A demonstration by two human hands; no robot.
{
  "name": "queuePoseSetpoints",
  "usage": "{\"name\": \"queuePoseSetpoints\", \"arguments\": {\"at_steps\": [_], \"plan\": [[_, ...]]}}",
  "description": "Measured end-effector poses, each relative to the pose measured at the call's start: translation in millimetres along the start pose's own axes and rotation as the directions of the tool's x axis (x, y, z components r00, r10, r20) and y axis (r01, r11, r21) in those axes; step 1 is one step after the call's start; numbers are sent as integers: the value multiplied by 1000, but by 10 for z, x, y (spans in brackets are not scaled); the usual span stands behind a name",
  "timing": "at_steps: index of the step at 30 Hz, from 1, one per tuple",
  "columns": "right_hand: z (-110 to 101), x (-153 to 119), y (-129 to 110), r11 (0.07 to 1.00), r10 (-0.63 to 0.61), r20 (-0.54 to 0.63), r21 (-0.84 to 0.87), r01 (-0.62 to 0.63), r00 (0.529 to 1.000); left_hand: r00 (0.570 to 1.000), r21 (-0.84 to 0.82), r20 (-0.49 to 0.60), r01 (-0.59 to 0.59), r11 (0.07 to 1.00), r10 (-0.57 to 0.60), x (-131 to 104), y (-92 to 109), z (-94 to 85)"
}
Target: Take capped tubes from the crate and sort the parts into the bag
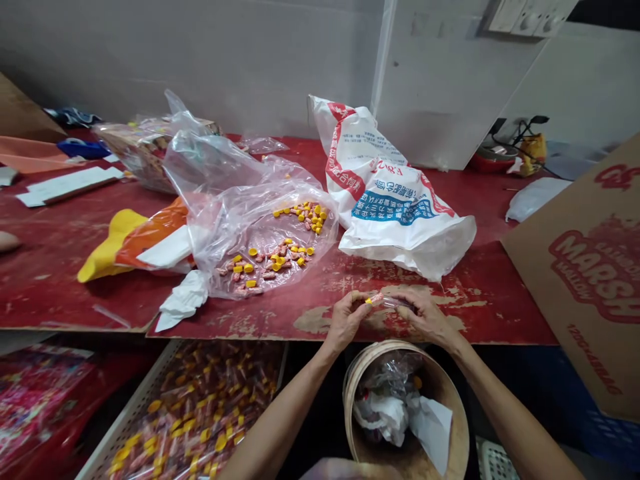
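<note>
Over the front edge of the red table, my left hand (349,316) pinches a small pink-and-white wrapped piece with a yellow cap (374,300). Facing it, my right hand (423,313) has its fingers closed on a clear tube (393,302), which meets the capped piece between the two hands. Beyond them to the left, an open clear plastic bag (310,183) lies on the table with several yellow-capped pink pieces (285,257) in it. A white printed sack (395,193) lies just beyond my hands.
Below the table edge, a round bin (350,400) holds crumpled paper and plastic. At lower left, a white crate (125,417) is full of yellow-capped tubes. A cardboard box (540,260) stands at right. Crumpled tissue (185,299) and yellow-orange packaging (117,243) lie on the red table (270,321).
</note>
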State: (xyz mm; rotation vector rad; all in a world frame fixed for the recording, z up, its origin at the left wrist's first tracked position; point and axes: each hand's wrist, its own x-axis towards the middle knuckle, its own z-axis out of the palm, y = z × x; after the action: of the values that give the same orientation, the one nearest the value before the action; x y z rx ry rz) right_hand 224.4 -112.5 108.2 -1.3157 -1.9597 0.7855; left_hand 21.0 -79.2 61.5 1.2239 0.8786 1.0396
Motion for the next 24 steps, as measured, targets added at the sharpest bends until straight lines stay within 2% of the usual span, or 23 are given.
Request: {"name": "queuePoseSetpoints", "arguments": {"at_steps": [3, 6, 10, 14, 20, 24], "plan": [[31, -11, 5, 998, -22, 21, -51, 23, 1000, 999, -29, 25, 36, 999, -36, -57, 63, -39], [69, -19, -30, 999, -26, 72, -43, 29, 997, 999, -64, 31, 47, 997, -45, -102, 107, -3], [150, 13, -101, 991, -36, 37, -130, 40, 999, 995, -216, -74, 47, 975, -64, -150, 95, 129], [248, 44, -111, 970, -96, 37, -222, 102, 995, 985, -241, -152, 49, 969, -87, -211, 70, 216], [396, 63, -95, 966, -96, -15, -244, 90, 995, 985, -215, -162, 27, 976, -62, -274, 115, 266], [406, 112, -49, 971, -57, -64, -237, 40, 996, 996, -191, -88, 13, 981, -30, -207, 79, 286]]}}
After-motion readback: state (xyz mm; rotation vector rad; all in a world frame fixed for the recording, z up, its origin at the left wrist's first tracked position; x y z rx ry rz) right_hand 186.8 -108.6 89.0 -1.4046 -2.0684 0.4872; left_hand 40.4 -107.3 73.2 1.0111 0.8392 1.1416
